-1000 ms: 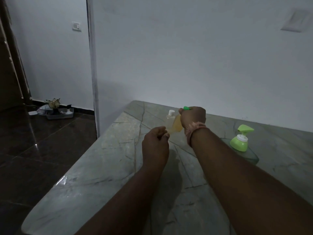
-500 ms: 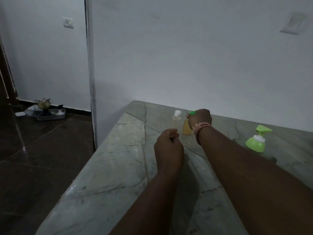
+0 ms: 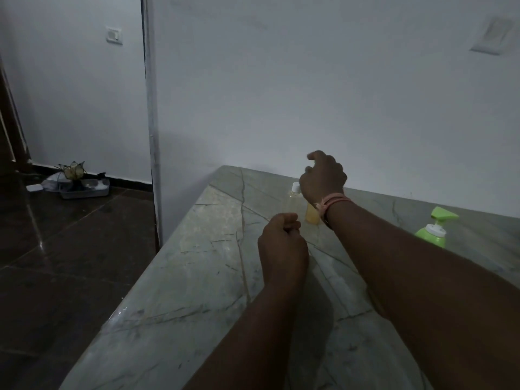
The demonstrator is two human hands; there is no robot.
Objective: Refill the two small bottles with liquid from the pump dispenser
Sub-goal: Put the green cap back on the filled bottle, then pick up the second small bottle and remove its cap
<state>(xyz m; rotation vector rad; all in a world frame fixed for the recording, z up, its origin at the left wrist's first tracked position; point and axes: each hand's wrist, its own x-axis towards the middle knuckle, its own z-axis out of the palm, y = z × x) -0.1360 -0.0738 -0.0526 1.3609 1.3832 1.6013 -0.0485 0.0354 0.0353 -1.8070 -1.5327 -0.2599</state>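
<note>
Two small bottles stand at the far side of the marble table (image 3: 197,277): a clear one with a white cap (image 3: 294,192) and a yellow-filled one (image 3: 311,215), whose top is hidden behind my right wrist. My right hand (image 3: 323,177) hovers just above them with loosely curled fingers and holds nothing. Nearer to me, my left hand (image 3: 281,240) is curled into a fist over the table, with nothing visible in it. The green pump dispenser (image 3: 432,232) stands to the right of my right forearm, apart from both hands.
A white wall runs along the table's far edge. The table's left edge drops to a dark tiled floor. A tray with small items (image 3: 81,187) lies on that floor by the far wall.
My right hand has let go of the yellow bottle's top and risen above it. My left hand has stayed curled near the bottles. The camera view has shifted slightly.
</note>
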